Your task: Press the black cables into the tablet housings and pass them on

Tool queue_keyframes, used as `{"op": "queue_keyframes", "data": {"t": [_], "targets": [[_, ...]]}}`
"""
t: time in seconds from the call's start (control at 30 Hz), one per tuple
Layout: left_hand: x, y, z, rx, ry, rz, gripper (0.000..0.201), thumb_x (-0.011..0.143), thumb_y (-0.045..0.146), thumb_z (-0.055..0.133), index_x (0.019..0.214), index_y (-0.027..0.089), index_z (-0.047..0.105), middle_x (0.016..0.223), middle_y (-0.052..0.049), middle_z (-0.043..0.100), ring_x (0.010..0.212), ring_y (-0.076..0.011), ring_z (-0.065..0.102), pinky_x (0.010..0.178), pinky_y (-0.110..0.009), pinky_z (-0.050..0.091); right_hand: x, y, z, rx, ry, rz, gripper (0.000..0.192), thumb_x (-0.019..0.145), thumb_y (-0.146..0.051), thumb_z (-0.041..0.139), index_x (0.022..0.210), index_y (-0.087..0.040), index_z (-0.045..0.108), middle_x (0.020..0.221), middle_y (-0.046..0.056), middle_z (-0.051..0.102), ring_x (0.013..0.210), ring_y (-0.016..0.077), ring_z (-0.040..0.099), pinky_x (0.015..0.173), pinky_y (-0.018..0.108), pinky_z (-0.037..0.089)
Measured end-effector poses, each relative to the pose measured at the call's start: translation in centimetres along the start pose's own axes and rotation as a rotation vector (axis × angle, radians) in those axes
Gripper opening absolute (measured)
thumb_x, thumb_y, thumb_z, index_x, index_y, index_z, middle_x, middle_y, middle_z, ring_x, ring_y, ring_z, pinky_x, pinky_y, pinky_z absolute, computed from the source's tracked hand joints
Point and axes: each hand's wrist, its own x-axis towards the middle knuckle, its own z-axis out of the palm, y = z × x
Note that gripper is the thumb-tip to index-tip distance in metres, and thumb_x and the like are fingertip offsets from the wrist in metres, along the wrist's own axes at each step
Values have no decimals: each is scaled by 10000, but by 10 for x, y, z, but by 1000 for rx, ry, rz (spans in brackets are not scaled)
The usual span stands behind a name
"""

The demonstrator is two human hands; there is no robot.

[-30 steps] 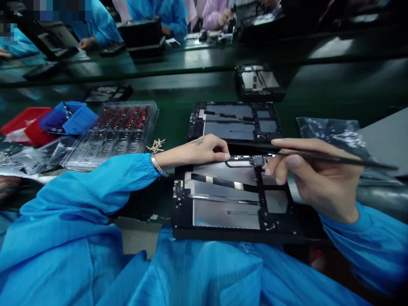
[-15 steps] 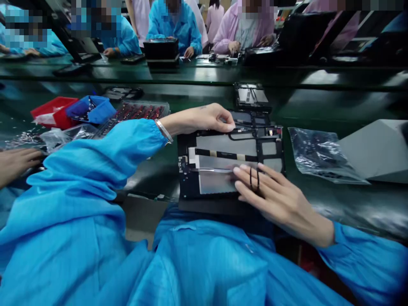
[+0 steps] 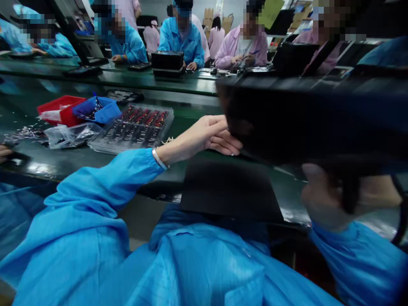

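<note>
Black panel (image 3: 312,114) raised, blurred | left hand (image 3: 210,136) grips its edge | right hand (image 3: 331,199) clasps it underneath | mat (image 3: 229,189) below

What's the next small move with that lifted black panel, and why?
Probably carry it clear toward the green belt and set it flat. Both hands hold the black panel raised and blurred: left hand on its left edge, right hand beneath. The black mat is bare.

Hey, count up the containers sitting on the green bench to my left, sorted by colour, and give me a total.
Red bin: 1
Blue bin: 1
Clear plastic tray: 1
Clear plastic bag: 1
Total: 4
All sit left of the left hand, which touches the lifted black panel; the right hand supports it from below.
</note>
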Motion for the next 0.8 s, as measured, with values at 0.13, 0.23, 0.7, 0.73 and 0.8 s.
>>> {"op": "queue_keyframes", "data": {"t": [0.13,0.23,0.7,0.73,0.8], "targets": [[-20,0,15,60,28,123,318,964,434,701,970,186,504,826,-52,767,712,-145,756,672,-210,588,10,-21,12,43,271,87,165,818,-195,819,908,-334,815,995,-24,781,1223,329,678,1228,537,421],[-23,-3,20,190,91,152,255,956,299,725,900,192,500,610,40,669,458,-58,597,497,-134,463,11,-27,15,176,108,329,76,882,-256,769,915,-317,798,1201,-20,752,1341,289,608,1274,518,361],[-5,-42,19,-136,171,-103,434,1034,419,611,724,166,444,518,28,614,370,-24,498,383,-112,313,-2,-10,7,376,-81,773,168,932,-317,713,1085,-334,780,1348,13,717,1245,271,692,1103,467,583],[-3,-44,19,-140,172,-114,438,1028,425,617,722,165,445,520,27,614,370,-22,497,385,-111,313,-3,-7,6,376,-89,773,167,933,-315,714,1085,-337,780,1344,9,719,1237,267,697,1097,454,588],[-1,-47,18,-145,174,-127,432,1030,414,612,721,161,448,528,23,616,375,-20,499,389,-111,314,-4,-2,4,382,-87,790,166,927,-313,721,1079,-335,782,1340,7,721,1218,264,708,1079,434,601]]}}
